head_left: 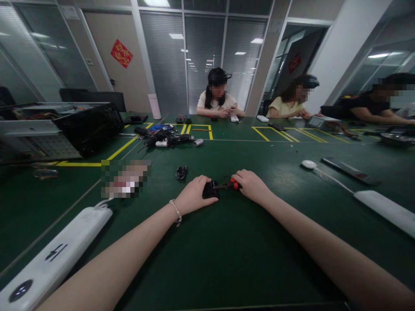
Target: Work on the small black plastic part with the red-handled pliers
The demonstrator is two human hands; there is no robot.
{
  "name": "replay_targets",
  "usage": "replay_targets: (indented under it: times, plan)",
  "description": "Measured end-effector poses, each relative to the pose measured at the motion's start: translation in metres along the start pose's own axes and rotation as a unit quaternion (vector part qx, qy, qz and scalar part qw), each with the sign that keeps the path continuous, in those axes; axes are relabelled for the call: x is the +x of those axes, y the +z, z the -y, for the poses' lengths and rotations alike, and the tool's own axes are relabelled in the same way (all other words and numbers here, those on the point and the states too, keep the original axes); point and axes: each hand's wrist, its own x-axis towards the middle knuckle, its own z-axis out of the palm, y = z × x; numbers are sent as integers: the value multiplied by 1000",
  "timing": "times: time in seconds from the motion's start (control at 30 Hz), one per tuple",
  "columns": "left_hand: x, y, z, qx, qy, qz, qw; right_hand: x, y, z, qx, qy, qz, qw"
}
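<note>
On the green table, my left hand grips a small black plastic part between thumb and fingers. Its exact kind is too small to tell. My right hand is closed around the red handles of a pair of pliers. The pliers' metal jaws point left and reach the black part; whether they clamp a piece of it I cannot tell. Another small dark part lies just beyond my left hand, apart from it.
A pile of tools and cables lies farther back, left of centre. At left are an opened computer case and a white power bank-like device; a similar white device lies at right. Several co-workers sit across the table.
</note>
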Motion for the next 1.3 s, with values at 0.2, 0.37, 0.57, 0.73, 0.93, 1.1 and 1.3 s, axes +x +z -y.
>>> replay_targets:
  times: [0.2,0.37,0.57,0.73,0.93,1.1,1.3]
  plan:
    - [0,0,0,0,-4,3,1000,-1,0,0,-2,-3,-3,1000]
    - [0,-1,-1,-8,-10,9,1000,0,0,0,1,-6,-5,1000]
    - [0,-1,-2,-10,-12,5,1000,0,-1,2,-4,7,-3,1000]
    - [0,0,-1,-4,-7,1,1000,0,-1,1,-7,7,0,1000]
    - [0,0,0,-2,-1,1,1000,0,-1,1,-4,6,0,1000]
    - [0,0,-1,-6,-4,1,1000,0,0,-1,4,2,0,1000]
    - [0,0,0,-10,-4,3,1000,0,0,0,-2,1,-4,1000]
